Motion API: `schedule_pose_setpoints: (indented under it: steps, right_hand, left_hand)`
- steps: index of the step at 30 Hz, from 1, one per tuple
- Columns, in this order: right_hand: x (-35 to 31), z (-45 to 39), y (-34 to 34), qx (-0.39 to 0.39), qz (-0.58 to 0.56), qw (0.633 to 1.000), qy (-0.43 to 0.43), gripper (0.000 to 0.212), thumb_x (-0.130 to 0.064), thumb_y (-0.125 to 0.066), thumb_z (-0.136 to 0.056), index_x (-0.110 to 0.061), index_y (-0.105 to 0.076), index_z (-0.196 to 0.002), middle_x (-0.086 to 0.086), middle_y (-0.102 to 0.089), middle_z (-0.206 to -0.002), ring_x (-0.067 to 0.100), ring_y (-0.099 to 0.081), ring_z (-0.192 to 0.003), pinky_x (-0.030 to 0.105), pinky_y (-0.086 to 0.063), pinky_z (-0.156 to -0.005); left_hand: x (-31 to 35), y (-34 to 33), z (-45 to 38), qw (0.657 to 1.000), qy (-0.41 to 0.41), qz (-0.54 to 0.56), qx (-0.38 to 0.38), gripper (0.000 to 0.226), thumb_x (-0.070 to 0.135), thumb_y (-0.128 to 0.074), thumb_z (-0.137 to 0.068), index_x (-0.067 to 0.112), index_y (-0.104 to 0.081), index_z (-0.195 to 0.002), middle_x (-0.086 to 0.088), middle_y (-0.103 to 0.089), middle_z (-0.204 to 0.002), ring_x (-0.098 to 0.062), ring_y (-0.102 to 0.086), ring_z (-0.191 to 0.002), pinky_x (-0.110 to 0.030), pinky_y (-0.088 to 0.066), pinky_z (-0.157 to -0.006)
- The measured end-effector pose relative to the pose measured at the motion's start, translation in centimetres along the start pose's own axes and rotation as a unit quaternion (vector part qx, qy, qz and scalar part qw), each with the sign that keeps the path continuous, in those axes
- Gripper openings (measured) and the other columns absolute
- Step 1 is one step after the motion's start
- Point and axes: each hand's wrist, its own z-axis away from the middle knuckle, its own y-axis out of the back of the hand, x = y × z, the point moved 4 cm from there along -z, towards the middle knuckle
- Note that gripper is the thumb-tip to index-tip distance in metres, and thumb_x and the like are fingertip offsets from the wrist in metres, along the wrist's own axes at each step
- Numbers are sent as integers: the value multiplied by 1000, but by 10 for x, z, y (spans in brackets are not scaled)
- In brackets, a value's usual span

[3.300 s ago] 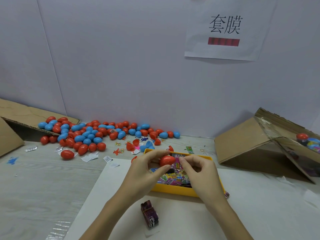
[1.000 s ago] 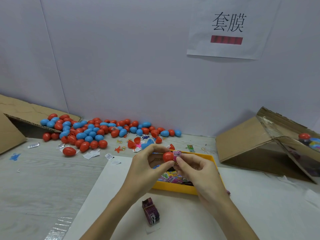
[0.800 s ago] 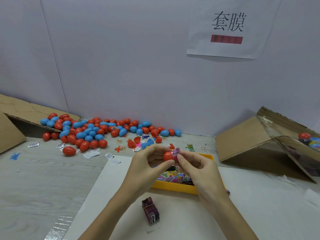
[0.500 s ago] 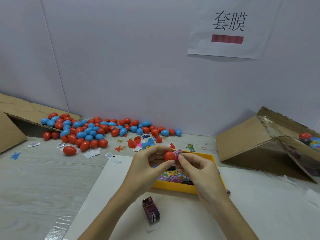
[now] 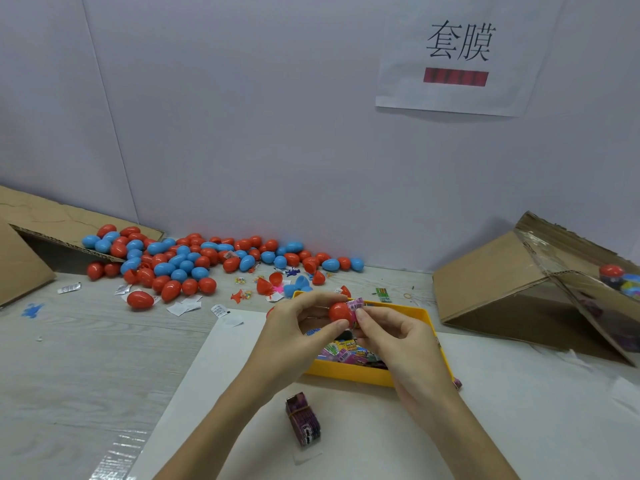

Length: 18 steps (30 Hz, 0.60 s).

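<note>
Slipping is the danger here: the red egg point(image 5: 339, 311), pinched in the left hand point(image 5: 298, 327) just above the yellow tray point(image 5: 429, 317), looks slick. A crooked push could crumple the pink sleeve point(image 5: 356, 304) that the right hand point(image 5: 391, 336) pinches against it, or pop the egg loose. Its long axis lies roughly level, left to right, its right end meeting the sleeve.
</note>
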Motion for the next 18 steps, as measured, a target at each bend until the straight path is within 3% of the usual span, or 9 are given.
schedule_pose_setpoints:
  steps: [6, 10, 14, 18]
  right_hand:
    - [-2, 2, -4, -25, -1, 1000, -18, 24, -34, -76, -83, -24, -77, -105, -4, -80, -96, 13, -76, -93, 27, -61, -80]
    - [-1, 3, -4, -51, -91, 993, -57, 32, -32, -76, -80, -15, -79, -107, 6, -80, -102, 19, -76, -98, 25, -60, -78]
    - [-2, 6, -10, -101, -235, 955, -149, 33, -18, -73, -87, -2, -75, -116, 16, -77, -110, 21, -76, -98, 25, -61, -76]
    - [-4, 10, -16, -138, -309, 915, -221, 28, -17, -75, -87, -1, -79, -109, 20, -74, -114, 24, -75, -98, 30, -62, -78]
  left_hand:
    - [1, 0, 1, 1000, -26, 15, 9, 38, 16, -78, -89, 24, -68, -125, 11, -74, -113, -6, -70, -107, -23, -57, -94]
    - [2, -3, 2, 998, -54, 20, 15, 36, 17, -78, -88, 18, -69, -123, 6, -75, -112, -13, -72, -106, -30, -59, -93]
    - [3, -4, 3, 996, -83, 9, 27, 46, 19, -81, -85, 25, -69, -129, 9, -74, -115, -14, -72, -105, -31, -58, -92]
    - [6, -1, 4, 991, -121, -10, 51, 45, 23, -79, -86, 28, -69, -130, 12, -73, -116, -18, -70, -106, -26, -57, -91]
